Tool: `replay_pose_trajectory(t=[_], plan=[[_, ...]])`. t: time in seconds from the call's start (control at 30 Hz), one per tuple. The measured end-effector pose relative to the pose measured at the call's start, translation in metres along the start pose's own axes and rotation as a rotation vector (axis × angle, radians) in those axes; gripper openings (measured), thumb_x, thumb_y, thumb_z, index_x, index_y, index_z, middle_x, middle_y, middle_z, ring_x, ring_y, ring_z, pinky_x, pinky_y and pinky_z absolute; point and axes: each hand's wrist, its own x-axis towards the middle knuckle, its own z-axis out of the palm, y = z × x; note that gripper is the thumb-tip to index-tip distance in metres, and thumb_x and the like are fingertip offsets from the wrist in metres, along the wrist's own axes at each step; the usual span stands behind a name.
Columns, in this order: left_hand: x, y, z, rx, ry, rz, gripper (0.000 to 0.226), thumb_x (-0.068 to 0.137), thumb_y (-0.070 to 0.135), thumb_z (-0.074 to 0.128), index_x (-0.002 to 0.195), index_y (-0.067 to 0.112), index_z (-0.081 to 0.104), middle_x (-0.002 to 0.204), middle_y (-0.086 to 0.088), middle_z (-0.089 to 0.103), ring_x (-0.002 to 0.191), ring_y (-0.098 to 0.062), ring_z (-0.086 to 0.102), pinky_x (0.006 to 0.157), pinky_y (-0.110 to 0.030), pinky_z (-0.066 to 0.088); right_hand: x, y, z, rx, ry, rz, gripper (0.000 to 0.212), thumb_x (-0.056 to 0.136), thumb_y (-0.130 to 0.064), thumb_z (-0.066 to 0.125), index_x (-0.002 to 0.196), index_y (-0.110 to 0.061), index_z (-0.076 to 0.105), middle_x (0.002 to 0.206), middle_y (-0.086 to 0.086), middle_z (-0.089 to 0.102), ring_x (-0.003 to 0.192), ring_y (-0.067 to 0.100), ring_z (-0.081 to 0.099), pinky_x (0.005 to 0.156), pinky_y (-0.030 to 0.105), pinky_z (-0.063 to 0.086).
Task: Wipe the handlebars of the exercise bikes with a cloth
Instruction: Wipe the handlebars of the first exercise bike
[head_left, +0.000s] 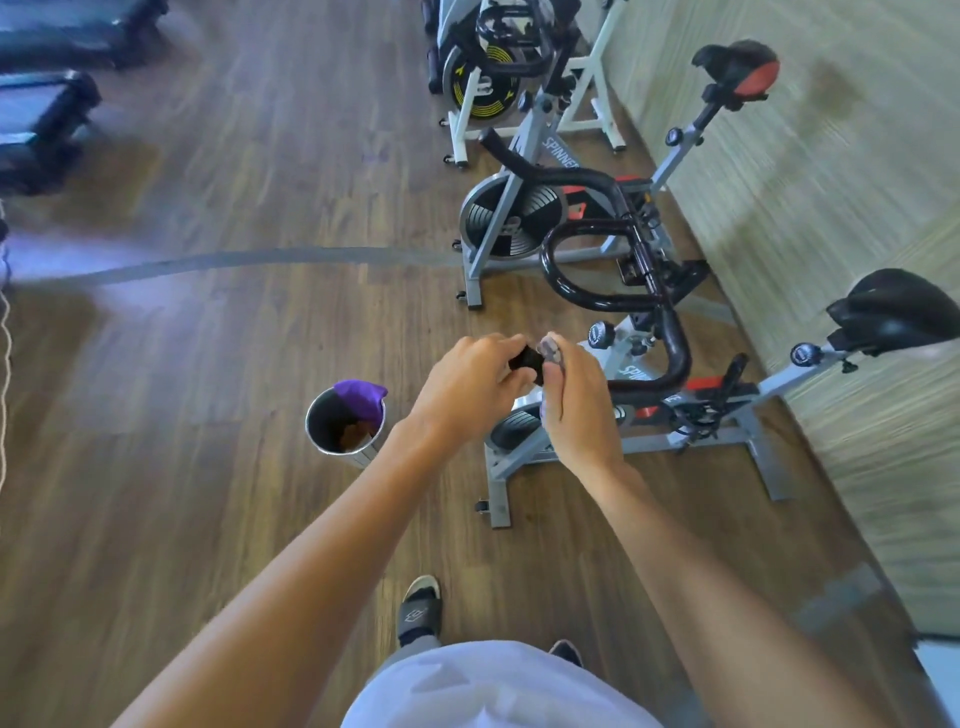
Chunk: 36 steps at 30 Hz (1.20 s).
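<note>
Left hand (470, 384) clamps the near handlebar (670, 338) end, steadying it; right hand (574, 400) pinches what seems a grey cloth (549, 347) against it for wiping. Bucket (345, 423) waits left.

Your arms are bare to the hands, and you wear pale grey clothing (498, 686) and dark slide sandals (420, 610).

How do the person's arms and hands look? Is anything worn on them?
Both forearms are bare: no sleeves show. The left hand and right hand wear no gloves, and no watch, ring or bracelet is visible.
</note>
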Motion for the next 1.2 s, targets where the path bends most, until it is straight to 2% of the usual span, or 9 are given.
replay_pose_trajectory(t=[0.07, 0.17, 0.33, 0.4, 0.5, 0.67, 0.8, 1.03, 1.2], plan=[[0.005, 0.001, -0.003, 0.069, -0.023, 0.02, 0.016, 0.098, 0.027, 0.059, 0.108, 0.017, 0.066, 0.098, 0.002, 0.067, 0.087, -0.02, 0.063, 0.077, -0.044, 0.056, -0.002, 0.034, -0.02, -0.081, -0.043, -0.055, 0.062, 0.109, -0.051, 0.014, 0.125, -0.007, 0.055, 0.11, 0.001, 0.062, 0.108, 0.026, 0.06, 0.099, 0.038, 0.047], [0.01, 0.005, -0.006, 0.146, -0.047, 0.041, 0.017, 0.098, 0.025, 0.06, 0.109, 0.015, 0.067, 0.1, 0.001, 0.067, 0.088, -0.021, 0.063, 0.073, -0.038, 0.054, -0.005, 0.047, -0.033, -0.249, 0.046, -0.103, 0.063, 0.109, -0.051, 0.013, 0.114, -0.009, 0.059, 0.107, 0.0, 0.059, 0.102, 0.023, 0.055, 0.097, 0.04, 0.044], [0.014, 0.009, -0.007, 0.283, -0.058, 0.021, 0.014, 0.098, 0.027, 0.054, 0.104, 0.018, 0.063, 0.096, 0.001, 0.064, 0.081, -0.022, 0.06, 0.052, -0.027, 0.033, -0.004, 0.01, -0.008, -0.043, -0.006, -0.053, 0.052, 0.11, -0.046, 0.021, 0.129, -0.012, 0.055, 0.113, -0.004, 0.061, 0.107, 0.012, 0.054, 0.104, 0.033, 0.044], [0.013, 0.009, -0.008, 0.297, -0.065, 0.026, 0.016, 0.099, 0.028, 0.054, 0.108, 0.019, 0.063, 0.099, 0.002, 0.064, 0.082, -0.021, 0.061, 0.054, -0.028, 0.038, -0.001, 0.035, -0.035, -0.158, -0.051, -0.111, 0.061, 0.109, -0.051, 0.014, 0.115, -0.011, 0.06, 0.097, -0.007, 0.058, 0.093, 0.012, 0.052, 0.096, 0.04, 0.048], [0.014, 0.011, -0.008, 0.296, -0.075, 0.024, 0.015, 0.1, 0.027, 0.054, 0.11, 0.02, 0.064, 0.1, 0.002, 0.063, 0.08, -0.019, 0.06, 0.054, -0.026, 0.037, -0.002, 0.054, -0.053, -0.316, 0.047, -0.142, 0.067, 0.109, -0.051, 0.01, 0.111, -0.01, 0.063, 0.103, -0.002, 0.063, 0.099, 0.018, 0.055, 0.098, 0.04, 0.045], [0.02, 0.004, -0.012, 0.3, -0.15, 0.084, 0.013, 0.1, 0.026, 0.053, 0.105, 0.017, 0.061, 0.101, 0.002, 0.062, 0.084, -0.021, 0.06, 0.057, -0.028, 0.039, -0.008, 0.007, 0.002, 0.02, 0.092, 0.006, 0.051, 0.11, -0.041, 0.024, 0.13, -0.009, 0.058, 0.122, 0.001, 0.064, 0.116, 0.017, 0.055, 0.105, 0.037, 0.043], [0.025, -0.003, -0.026, 0.279, -0.233, 0.232, 0.014, 0.099, 0.027, 0.055, 0.106, 0.017, 0.063, 0.101, 0.003, 0.063, 0.089, -0.02, 0.059, 0.073, -0.04, 0.053, -0.007, 0.013, -0.004, 0.036, 0.059, -0.036, 0.051, 0.108, -0.04, 0.026, 0.137, -0.01, 0.054, 0.129, 0.002, 0.062, 0.121, 0.016, 0.053, 0.107, 0.031, 0.041], [0.037, -0.039, -0.013, 0.147, -0.217, 0.507, 0.019, 0.104, 0.031, 0.046, 0.109, 0.016, 0.058, 0.097, 0.008, 0.058, 0.083, -0.016, 0.058, 0.077, -0.043, 0.052, -0.008, 0.015, 0.029, 0.006, 0.43, -0.061, 0.043, 0.106, -0.03, 0.033, 0.122, -0.005, 0.064, 0.111, 0.001, 0.068, 0.104, 0.019, 0.061, 0.095, 0.038, 0.049], [0.041, -0.062, 0.014, 0.027, -0.013, 0.691, 0.026, 0.106, 0.031, 0.04, 0.116, 0.015, 0.059, 0.104, 0.006, 0.062, 0.092, -0.019, 0.062, 0.08, -0.04, 0.051, 0.0, 0.039, 0.046, -0.139, 0.708, -0.361, 0.045, 0.11, -0.033, 0.029, 0.119, -0.004, 0.062, 0.107, 0.005, 0.065, 0.095, 0.023, 0.06, 0.088, 0.036, 0.05]])
